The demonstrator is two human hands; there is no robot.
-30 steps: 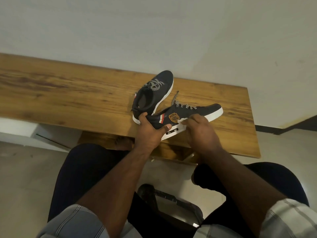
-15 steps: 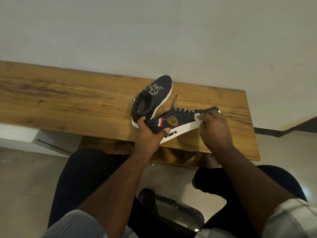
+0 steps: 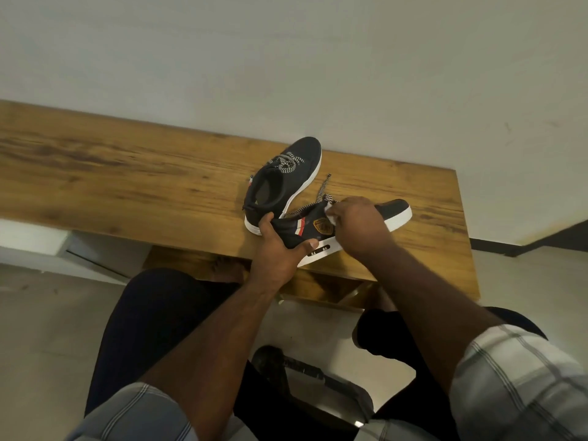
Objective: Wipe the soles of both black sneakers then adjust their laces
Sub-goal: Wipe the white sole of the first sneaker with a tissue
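At the near edge of the bench [image 3: 127, 173], the near sneaker [image 3: 389, 211] runs left-right: left hand [image 3: 280, 246] grips its heel, right hand [image 3: 359, 224] pinches a white cloth [image 3: 331, 216] mid-shoe.

I see the near sneaker [image 3: 393, 209] tilted on its side, heel gripped, white sole facing me, laces [image 3: 322, 198] loose (crest badge, red-white stripe on flank). The far sneaker [image 3: 286, 176] stands upright just behind it, toe toward wall, laced.
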